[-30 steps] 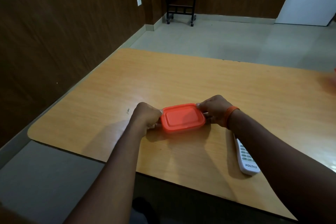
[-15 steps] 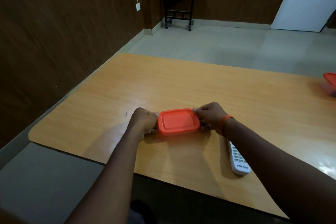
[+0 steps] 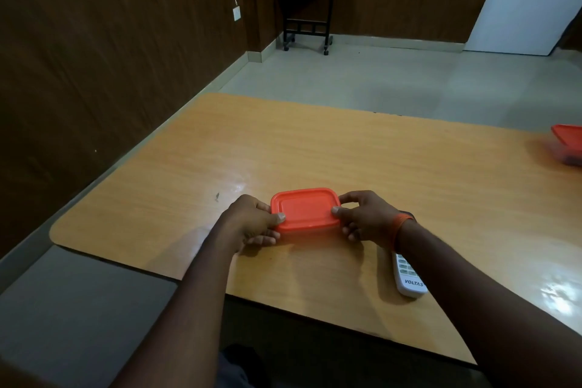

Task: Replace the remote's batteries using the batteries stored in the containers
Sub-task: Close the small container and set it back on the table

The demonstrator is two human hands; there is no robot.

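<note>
**Two hands clasped on an orange-lidded container**

Two hands are seen at the ends of a small container (image 3: 305, 210) with an orange lid, which rests on the wooden bench (image 3: 393, 173) near its front edge. The left hand (image 3: 252, 220) is closed around the container's left end, with the thumb laid on the lid's rim and the fingers curled beneath. The right hand (image 3: 365, 219) is closed around the right end, thumb on the lid's edge and fingers wrapped along the side. An orange band (image 3: 403, 223) is worn on the right wrist. The lid is seated flat on the container.

A white remote (image 3: 409, 277) marked VOLTAS is laid on the bench just beside the right forearm, partly hidden by it. A second orange-lidded container (image 3: 568, 143) is placed at the far right of the bench, cut off by the frame edge, well apart from the hands.
</note>
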